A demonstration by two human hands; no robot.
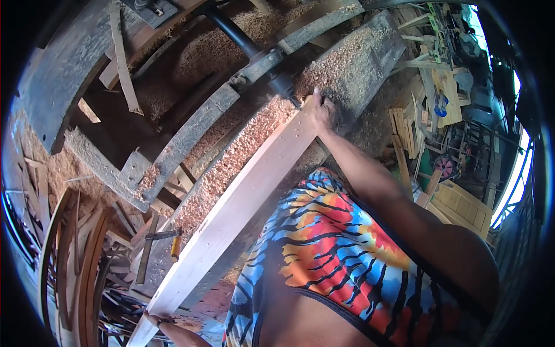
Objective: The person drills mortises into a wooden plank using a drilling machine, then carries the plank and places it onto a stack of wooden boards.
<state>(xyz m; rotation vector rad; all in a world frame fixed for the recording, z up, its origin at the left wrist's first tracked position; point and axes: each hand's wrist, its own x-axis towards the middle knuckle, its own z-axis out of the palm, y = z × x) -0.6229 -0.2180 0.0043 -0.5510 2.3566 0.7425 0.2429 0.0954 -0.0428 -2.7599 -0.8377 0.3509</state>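
A long pale wooden board (pixel 231 214) lies slantwise across a bench covered in shavings. My right hand (pixel 320 111) grips its far end, thumb raised, close beside the bit of a dark chuck (pixel 282 85). The bit's tip is at the board's end; whether it touches the wood I cannot tell. My left hand (pixel 157 319) is closed over the edge of the board near its lower end, and part of that hand is hidden. Small chips lie on the board's face.
A dark shaft (pixel 234 32) runs into the chuck through a wooden frame (pixel 196 118). Wood shavings (pixel 347 63) cover the bench. A hammer-like tool with a yellow handle (pixel 176 247) lies beside the board. Wood strips (pixel 87 260) stand at left; a panel (pixel 462 205) leans at right.
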